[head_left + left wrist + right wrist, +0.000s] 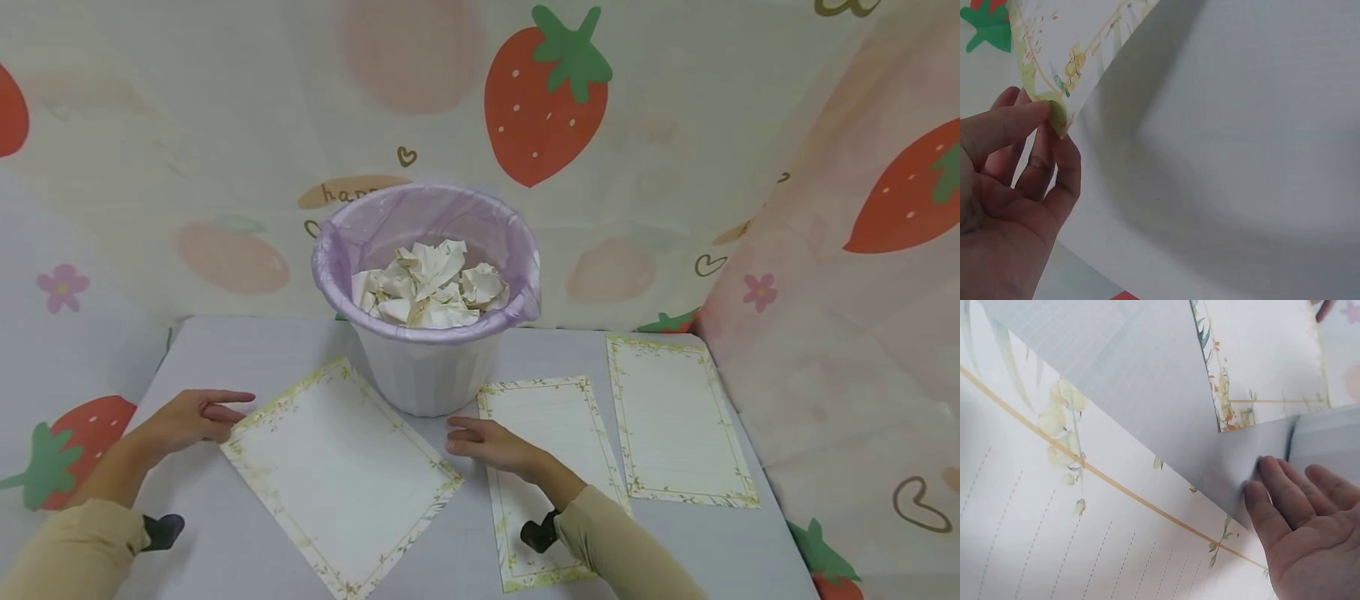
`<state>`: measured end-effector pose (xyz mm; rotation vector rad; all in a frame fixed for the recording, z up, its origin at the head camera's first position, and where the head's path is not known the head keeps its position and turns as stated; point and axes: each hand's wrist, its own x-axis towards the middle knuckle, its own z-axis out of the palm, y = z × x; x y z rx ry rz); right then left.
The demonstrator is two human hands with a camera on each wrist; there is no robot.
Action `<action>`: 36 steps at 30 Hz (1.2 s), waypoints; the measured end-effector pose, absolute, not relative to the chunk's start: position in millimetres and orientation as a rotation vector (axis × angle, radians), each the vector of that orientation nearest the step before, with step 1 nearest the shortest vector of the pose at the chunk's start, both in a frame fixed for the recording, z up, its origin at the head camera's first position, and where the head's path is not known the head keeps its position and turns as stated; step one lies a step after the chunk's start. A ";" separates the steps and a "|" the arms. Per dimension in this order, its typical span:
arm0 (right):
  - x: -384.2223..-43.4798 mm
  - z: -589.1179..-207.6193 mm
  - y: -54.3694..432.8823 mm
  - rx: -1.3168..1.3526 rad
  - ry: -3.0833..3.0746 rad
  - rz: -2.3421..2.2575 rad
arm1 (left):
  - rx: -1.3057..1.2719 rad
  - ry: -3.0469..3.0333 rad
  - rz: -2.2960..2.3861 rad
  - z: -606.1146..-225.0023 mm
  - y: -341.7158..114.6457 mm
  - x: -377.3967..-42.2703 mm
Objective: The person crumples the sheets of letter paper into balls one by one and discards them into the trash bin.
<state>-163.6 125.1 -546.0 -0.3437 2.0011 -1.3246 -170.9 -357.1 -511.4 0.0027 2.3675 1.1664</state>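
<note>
My left hand (pixel 197 417) pinches the corner of a floral-bordered sheet of paper (pixel 341 475) between thumb and fingers. In the left wrist view that corner (pixel 1060 115) shows under the thumb, lifted with a shadow on the table. The sheet lies slanted in front of a white bin. My right hand (pixel 495 446) holds nothing. Its fingers (pixel 1282 487) are loosely extended toward the left, near the bin's base. It overlaps the upper left part of a second, lined sheet (pixel 551 442) with the same kind of border.
The white bin (pixel 427 371) has a purple liner (pixel 330 258) folded over its rim and holds crumpled paper (pixel 431 283). A third bordered sheet (pixel 678 425) lies on the table's right side. Strawberry-print cloth (pixel 660 142) hangs behind and beside the pale table (pixel 697 550).
</note>
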 end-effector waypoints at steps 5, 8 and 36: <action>-161.7 -544.5 120.6 -0.358 2.004 -1.314 | 0.049 2.438 1.138 -511.6 -358.0 -174.2; -159.2 -542.1 117.3 -0.384 2.005 -1.302 | 0.038 2.460 1.109 -511.4 -359.9 -173.8; -160.0 -541.9 75.9 -0.471 2.070 -1.363 | 0.181 2.474 1.133 -484.0 -349.7 -166.1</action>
